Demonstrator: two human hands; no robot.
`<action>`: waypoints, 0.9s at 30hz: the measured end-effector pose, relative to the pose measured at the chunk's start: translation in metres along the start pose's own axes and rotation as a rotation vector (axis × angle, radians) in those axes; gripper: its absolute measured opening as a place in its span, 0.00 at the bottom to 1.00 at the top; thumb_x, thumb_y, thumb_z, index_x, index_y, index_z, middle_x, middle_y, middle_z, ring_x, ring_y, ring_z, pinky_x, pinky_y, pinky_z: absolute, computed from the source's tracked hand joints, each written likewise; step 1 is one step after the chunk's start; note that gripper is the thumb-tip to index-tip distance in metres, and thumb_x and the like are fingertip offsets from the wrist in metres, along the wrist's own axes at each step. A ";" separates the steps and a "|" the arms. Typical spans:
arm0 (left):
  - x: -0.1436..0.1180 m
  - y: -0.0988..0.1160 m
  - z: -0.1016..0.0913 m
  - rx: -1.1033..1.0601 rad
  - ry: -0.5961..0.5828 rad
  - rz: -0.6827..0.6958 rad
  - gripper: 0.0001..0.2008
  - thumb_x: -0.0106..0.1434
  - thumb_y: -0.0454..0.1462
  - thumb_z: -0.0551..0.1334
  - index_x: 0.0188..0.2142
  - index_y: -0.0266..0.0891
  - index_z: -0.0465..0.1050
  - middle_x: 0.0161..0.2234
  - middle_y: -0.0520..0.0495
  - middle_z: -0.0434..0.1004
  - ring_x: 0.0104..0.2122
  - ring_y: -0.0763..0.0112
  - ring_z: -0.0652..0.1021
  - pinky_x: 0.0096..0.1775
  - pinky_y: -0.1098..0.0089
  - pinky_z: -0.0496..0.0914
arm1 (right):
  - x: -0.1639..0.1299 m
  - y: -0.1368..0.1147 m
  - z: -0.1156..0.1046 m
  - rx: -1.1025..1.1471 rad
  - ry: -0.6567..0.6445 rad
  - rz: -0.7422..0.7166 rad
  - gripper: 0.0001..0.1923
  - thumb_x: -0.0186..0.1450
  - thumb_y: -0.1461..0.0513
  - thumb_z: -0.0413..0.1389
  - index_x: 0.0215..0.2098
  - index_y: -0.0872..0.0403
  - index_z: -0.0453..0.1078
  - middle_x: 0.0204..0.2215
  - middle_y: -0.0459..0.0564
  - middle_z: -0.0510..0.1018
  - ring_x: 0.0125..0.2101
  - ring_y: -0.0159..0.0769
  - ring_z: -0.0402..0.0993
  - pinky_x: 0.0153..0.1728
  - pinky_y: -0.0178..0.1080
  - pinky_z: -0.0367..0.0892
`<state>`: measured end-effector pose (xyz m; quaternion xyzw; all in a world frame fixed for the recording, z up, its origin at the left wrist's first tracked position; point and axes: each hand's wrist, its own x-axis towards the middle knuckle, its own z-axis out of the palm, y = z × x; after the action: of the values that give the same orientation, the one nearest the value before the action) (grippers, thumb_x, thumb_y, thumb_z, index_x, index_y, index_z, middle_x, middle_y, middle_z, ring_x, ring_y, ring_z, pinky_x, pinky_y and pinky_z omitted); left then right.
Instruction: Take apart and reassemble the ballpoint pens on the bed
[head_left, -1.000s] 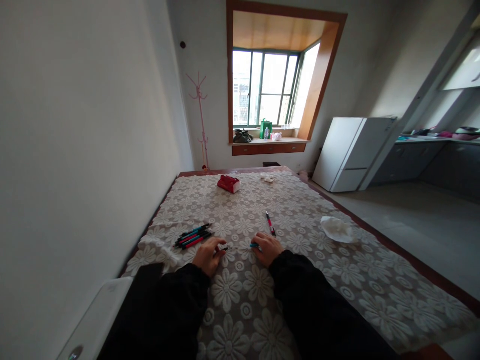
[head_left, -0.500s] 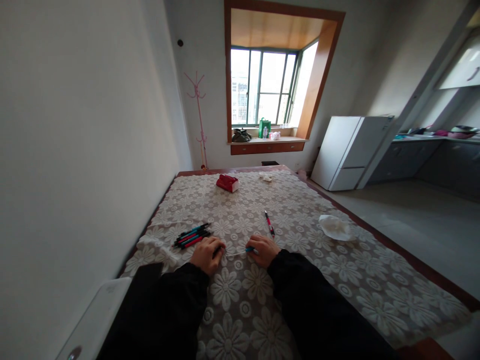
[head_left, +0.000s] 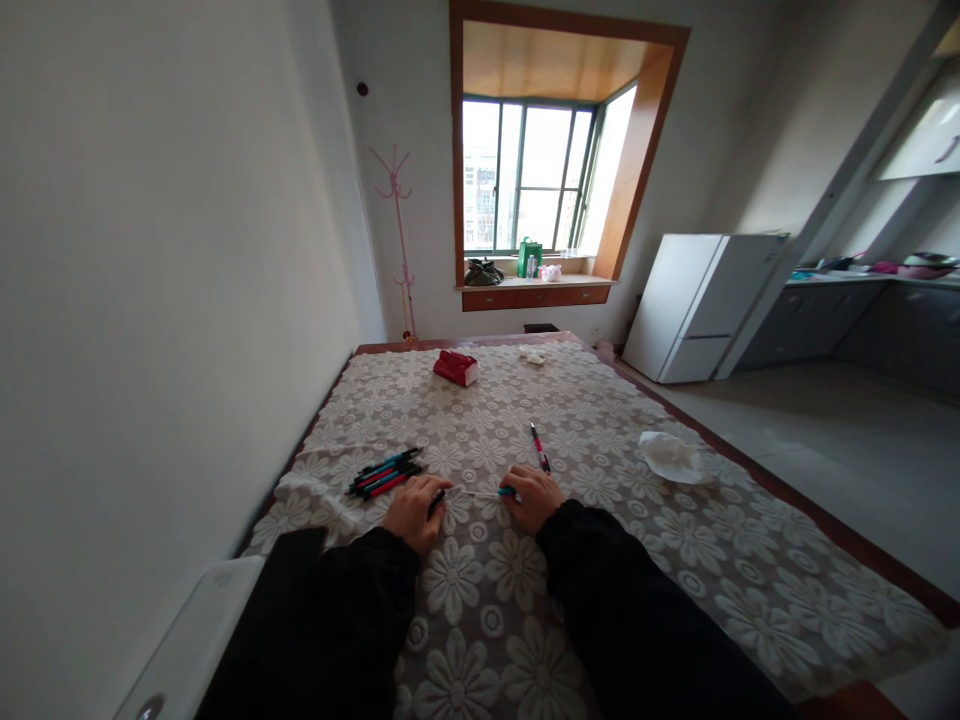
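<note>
A thin pen refill point(head_left: 474, 492) is pinched between the left hand point(head_left: 414, 512) and right hand point(head_left: 534, 497), both closed, near the table's point(head_left: 675, 560) front edge.

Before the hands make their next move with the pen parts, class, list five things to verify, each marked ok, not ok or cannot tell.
1. Left hand grips the dark pen part: ok, fingers closed around it.
2. Right hand grips the blue-tipped pen part: ok.
3. Thin white piece spans between the hands unbroken: cannot tell, too small.
4. Bundle of pens lies apart from the left hand, on the lace tablecloth: ok.
5. Single red pen lies clear, just beyond the right hand: ok.
</note>
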<state>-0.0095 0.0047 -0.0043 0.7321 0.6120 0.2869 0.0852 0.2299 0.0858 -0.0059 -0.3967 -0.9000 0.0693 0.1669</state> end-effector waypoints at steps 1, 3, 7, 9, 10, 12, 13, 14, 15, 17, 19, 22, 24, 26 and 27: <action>0.000 0.002 -0.002 0.016 0.009 -0.031 0.17 0.56 0.32 0.60 0.46 0.42 0.73 0.45 0.44 0.76 0.47 0.58 0.72 0.50 0.59 0.65 | 0.000 0.000 0.000 0.000 0.000 -0.005 0.05 0.61 0.64 0.56 0.35 0.51 0.73 0.34 0.47 0.75 0.39 0.37 0.71 0.40 0.36 0.62; -0.001 0.005 -0.004 0.056 0.025 -0.096 0.20 0.52 0.32 0.61 0.47 0.41 0.71 0.44 0.45 0.76 0.46 0.57 0.72 0.49 0.58 0.65 | 0.000 0.000 0.000 0.005 0.004 -0.016 0.05 0.61 0.64 0.57 0.36 0.51 0.73 0.35 0.47 0.75 0.39 0.37 0.71 0.40 0.36 0.62; 0.000 0.000 -0.002 0.018 0.021 -0.133 0.21 0.50 0.28 0.58 0.44 0.41 0.69 0.40 0.46 0.76 0.42 0.61 0.74 0.46 0.62 0.66 | 0.000 0.001 0.001 0.011 0.001 -0.043 0.04 0.61 0.63 0.58 0.36 0.50 0.73 0.35 0.47 0.75 0.40 0.37 0.71 0.41 0.36 0.62; 0.001 -0.006 0.002 -0.049 0.047 -0.119 0.19 0.53 0.27 0.56 0.44 0.40 0.68 0.40 0.46 0.76 0.40 0.65 0.75 0.45 0.64 0.68 | 0.001 0.002 0.002 0.006 -0.002 -0.036 0.04 0.61 0.63 0.58 0.36 0.50 0.73 0.35 0.47 0.75 0.40 0.37 0.71 0.41 0.37 0.62; 0.002 -0.009 0.004 -0.077 0.065 -0.113 0.17 0.54 0.28 0.56 0.44 0.40 0.67 0.40 0.46 0.76 0.38 0.66 0.76 0.45 0.65 0.68 | 0.001 0.002 0.002 0.004 -0.004 -0.029 0.04 0.61 0.62 0.58 0.36 0.50 0.74 0.35 0.47 0.75 0.40 0.38 0.71 0.41 0.37 0.63; 0.002 -0.013 0.008 -0.106 0.085 -0.105 0.14 0.57 0.30 0.56 0.44 0.40 0.67 0.41 0.46 0.76 0.36 0.68 0.76 0.43 0.66 0.69 | 0.001 0.002 0.002 0.006 -0.009 -0.022 0.04 0.61 0.62 0.58 0.36 0.50 0.74 0.36 0.47 0.75 0.40 0.38 0.71 0.41 0.37 0.63; 0.002 -0.014 0.009 -0.108 0.086 -0.104 0.13 0.58 0.31 0.56 0.43 0.40 0.67 0.40 0.47 0.76 0.35 0.69 0.76 0.43 0.66 0.69 | 0.001 0.002 0.003 0.013 -0.008 -0.025 0.04 0.61 0.62 0.58 0.36 0.50 0.73 0.36 0.47 0.75 0.41 0.38 0.71 0.42 0.37 0.63; 0.002 -0.015 0.009 -0.104 0.084 -0.105 0.12 0.58 0.32 0.57 0.42 0.40 0.68 0.40 0.47 0.76 0.35 0.69 0.76 0.42 0.66 0.70 | 0.000 0.002 0.003 0.026 0.000 -0.031 0.04 0.61 0.62 0.58 0.36 0.50 0.73 0.36 0.48 0.75 0.41 0.38 0.71 0.42 0.38 0.63; 0.002 -0.014 0.009 -0.097 0.085 -0.108 0.11 0.58 0.32 0.57 0.42 0.40 0.68 0.39 0.47 0.76 0.35 0.69 0.76 0.42 0.66 0.70 | 0.000 0.002 0.003 0.043 0.018 -0.038 0.05 0.61 0.63 0.57 0.37 0.50 0.72 0.37 0.48 0.75 0.41 0.38 0.70 0.42 0.38 0.63; 0.001 -0.013 0.009 -0.084 0.089 -0.111 0.12 0.58 0.33 0.58 0.43 0.40 0.68 0.40 0.47 0.75 0.35 0.68 0.76 0.42 0.66 0.69 | -0.001 0.000 0.004 0.094 0.077 -0.042 0.10 0.60 0.65 0.56 0.41 0.51 0.70 0.37 0.49 0.75 0.41 0.38 0.70 0.43 0.38 0.63; 0.001 -0.010 0.008 -0.078 0.089 -0.103 0.14 0.56 0.32 0.59 0.44 0.40 0.68 0.41 0.46 0.75 0.35 0.68 0.75 0.44 0.65 0.69 | -0.002 -0.001 0.003 0.148 0.134 -0.035 0.13 0.59 0.68 0.53 0.43 0.53 0.66 0.37 0.49 0.74 0.39 0.37 0.70 0.42 0.37 0.63; 0.000 -0.007 0.005 -0.063 0.087 -0.080 0.17 0.54 0.30 0.59 0.44 0.40 0.69 0.43 0.45 0.74 0.37 0.67 0.75 0.46 0.64 0.69 | -0.003 -0.005 0.001 0.201 0.169 -0.062 0.12 0.60 0.70 0.50 0.42 0.54 0.64 0.35 0.50 0.73 0.36 0.37 0.69 0.40 0.37 0.63; 0.000 -0.004 0.002 -0.039 0.107 -0.058 0.16 0.54 0.30 0.59 0.44 0.41 0.70 0.44 0.45 0.74 0.40 0.64 0.74 0.46 0.63 0.69 | -0.003 -0.007 -0.001 0.213 0.160 -0.142 0.11 0.62 0.70 0.48 0.42 0.54 0.64 0.36 0.50 0.73 0.37 0.37 0.69 0.41 0.37 0.63; -0.001 0.000 -0.002 -0.017 0.124 -0.019 0.14 0.55 0.30 0.59 0.41 0.42 0.72 0.44 0.45 0.74 0.44 0.62 0.73 0.48 0.62 0.68 | -0.003 -0.008 -0.003 0.194 0.131 -0.244 0.11 0.64 0.69 0.49 0.43 0.53 0.66 0.37 0.50 0.74 0.39 0.37 0.68 0.43 0.38 0.62; -0.001 0.002 -0.003 -0.010 0.121 0.008 0.12 0.55 0.31 0.60 0.39 0.43 0.73 0.43 0.46 0.74 0.45 0.62 0.73 0.49 0.62 0.67 | -0.003 -0.009 -0.004 0.172 0.113 -0.289 0.11 0.65 0.67 0.49 0.43 0.52 0.68 0.37 0.50 0.74 0.39 0.38 0.68 0.44 0.39 0.62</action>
<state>-0.0092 0.0028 -0.0007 0.7155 0.6115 0.3341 0.0504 0.2271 0.0779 -0.0004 -0.2508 -0.9275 0.0989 0.2590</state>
